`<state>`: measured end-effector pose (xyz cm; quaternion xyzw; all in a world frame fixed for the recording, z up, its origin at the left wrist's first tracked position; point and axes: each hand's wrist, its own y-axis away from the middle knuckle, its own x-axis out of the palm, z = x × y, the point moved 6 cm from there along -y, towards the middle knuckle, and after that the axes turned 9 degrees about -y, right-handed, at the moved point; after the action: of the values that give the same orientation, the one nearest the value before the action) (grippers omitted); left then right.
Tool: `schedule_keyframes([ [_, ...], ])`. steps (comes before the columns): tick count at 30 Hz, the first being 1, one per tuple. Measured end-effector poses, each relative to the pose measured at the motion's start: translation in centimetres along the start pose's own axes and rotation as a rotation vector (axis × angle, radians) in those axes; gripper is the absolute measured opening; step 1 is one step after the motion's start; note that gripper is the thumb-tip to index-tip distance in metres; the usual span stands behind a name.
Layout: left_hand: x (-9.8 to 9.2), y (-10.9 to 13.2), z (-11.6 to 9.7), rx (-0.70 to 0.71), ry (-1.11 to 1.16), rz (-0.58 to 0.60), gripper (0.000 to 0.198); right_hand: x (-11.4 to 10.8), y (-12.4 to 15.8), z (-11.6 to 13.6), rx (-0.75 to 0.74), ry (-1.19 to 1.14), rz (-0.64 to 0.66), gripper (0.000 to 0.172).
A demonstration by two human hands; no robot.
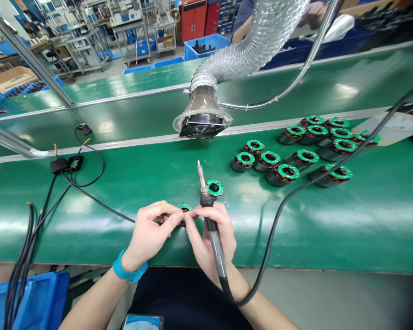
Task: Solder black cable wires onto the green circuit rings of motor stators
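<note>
My right hand (pixel 213 229) holds a soldering iron (pixel 215 243), its metal tip pointing up and away from me. The thumb and a finger of that hand also pinch near a small yellow wire end (pixel 185 213). Closed in a pinch at the same spot is my left hand (pixel 158 229), with a black cable (pixel 119 213) leading into it from the left. Under my fingertips sits a round part with a green circuit board (pixel 184 207), mostly hidden. Just behind the iron, a motor stator with a green board (pixel 214 188) rests on the bench.
Several motor stators (pixel 284 174) stand on the right of the green bench (pixel 151 169). A fume extractor hood (pixel 203 114) hangs over the middle. Small black housings (pixel 67 164) with cables lie at left. The iron's cord (pixel 278 224) crosses the right side. Across the bench is another person's arm (pixel 242 30).
</note>
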<state>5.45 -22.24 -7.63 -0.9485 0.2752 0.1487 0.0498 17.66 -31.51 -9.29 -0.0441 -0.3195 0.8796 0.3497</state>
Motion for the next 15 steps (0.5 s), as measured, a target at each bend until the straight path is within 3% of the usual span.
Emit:
schedule_keyframes([
  [4,0.6,-0.1,-0.1,-0.063,0.080,-0.075,0.034,0.4,0.9,0.6,-0.065,0.040,-0.076,0.035],
  [8,0.7,-0.1,-0.3,-0.040,0.070,-0.105,0.031,0.5,0.9,0.9,-0.084,0.082,-0.026,0.038],
  [15,1.0,1.3,-1.7,0.271,-0.271,-0.090,0.017,-1.5,0.1,0.1,0.105,-0.046,0.060,0.033],
])
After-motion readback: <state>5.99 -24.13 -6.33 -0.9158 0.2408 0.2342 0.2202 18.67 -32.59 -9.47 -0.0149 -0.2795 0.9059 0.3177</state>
